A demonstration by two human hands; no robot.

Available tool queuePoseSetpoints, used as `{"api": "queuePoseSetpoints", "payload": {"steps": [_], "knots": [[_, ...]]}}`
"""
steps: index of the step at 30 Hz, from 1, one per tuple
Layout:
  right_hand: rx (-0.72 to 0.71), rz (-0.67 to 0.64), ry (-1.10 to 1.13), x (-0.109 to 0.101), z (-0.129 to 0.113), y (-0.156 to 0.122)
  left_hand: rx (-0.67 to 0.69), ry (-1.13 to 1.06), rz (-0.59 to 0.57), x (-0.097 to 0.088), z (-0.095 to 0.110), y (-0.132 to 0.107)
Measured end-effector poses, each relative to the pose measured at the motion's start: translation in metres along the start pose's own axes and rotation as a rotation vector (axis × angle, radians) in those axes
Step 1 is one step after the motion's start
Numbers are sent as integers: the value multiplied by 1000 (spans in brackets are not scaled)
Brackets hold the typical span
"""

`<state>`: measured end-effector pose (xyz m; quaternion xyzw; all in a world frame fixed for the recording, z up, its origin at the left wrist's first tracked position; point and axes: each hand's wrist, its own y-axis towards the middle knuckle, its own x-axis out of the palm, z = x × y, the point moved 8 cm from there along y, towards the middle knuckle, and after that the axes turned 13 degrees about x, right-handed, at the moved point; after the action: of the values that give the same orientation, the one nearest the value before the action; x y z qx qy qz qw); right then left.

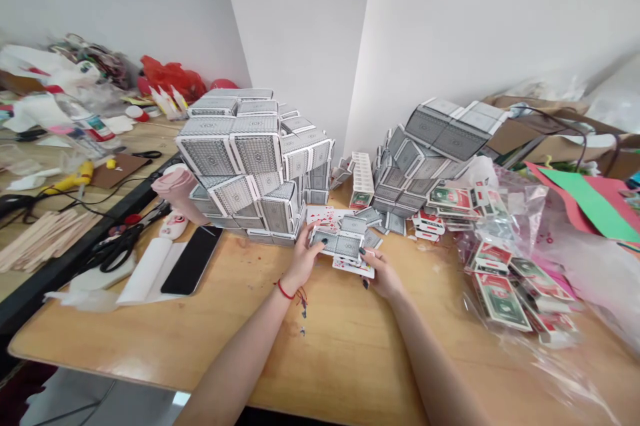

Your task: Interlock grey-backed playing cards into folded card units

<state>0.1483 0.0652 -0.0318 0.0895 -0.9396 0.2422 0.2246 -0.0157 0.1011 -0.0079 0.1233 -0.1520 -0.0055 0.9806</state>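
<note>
Between my two hands are playing cards (338, 244) with grey patterned backs, side by side over the table. My left hand (303, 254) grips their left end, thumb on top. At the right end my right hand (379, 269) holds on, its thumb on the card edge and its other fingers partly hidden. Beneath them a few face-up cards (353, 269) show white and red, touching or close to my right hand. Loose cards (367, 215) lie just beyond. Large stacks of boxes folded from cards stand behind, a left stack (235, 153) and a right stack (425, 146).
Card packs (500, 299) in green and red lie on clear plastic at the right. On the left are a black phone (192, 261), scissors (123, 246), a pink cup (176, 189), a yellow glue gun (75, 178) and wooden sticks (47, 239).
</note>
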Motion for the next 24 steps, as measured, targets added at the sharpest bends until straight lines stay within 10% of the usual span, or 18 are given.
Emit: {"api": "queuePoseSetpoints", "payload": {"steps": [10, 24], "knots": [[-111, 118, 143, -18, -15, 4, -146, -53, 52, -2, -11, -6], [350, -509, -201, 55, 36, -18, -130, -105, 117, -1, -18, -5]]}}
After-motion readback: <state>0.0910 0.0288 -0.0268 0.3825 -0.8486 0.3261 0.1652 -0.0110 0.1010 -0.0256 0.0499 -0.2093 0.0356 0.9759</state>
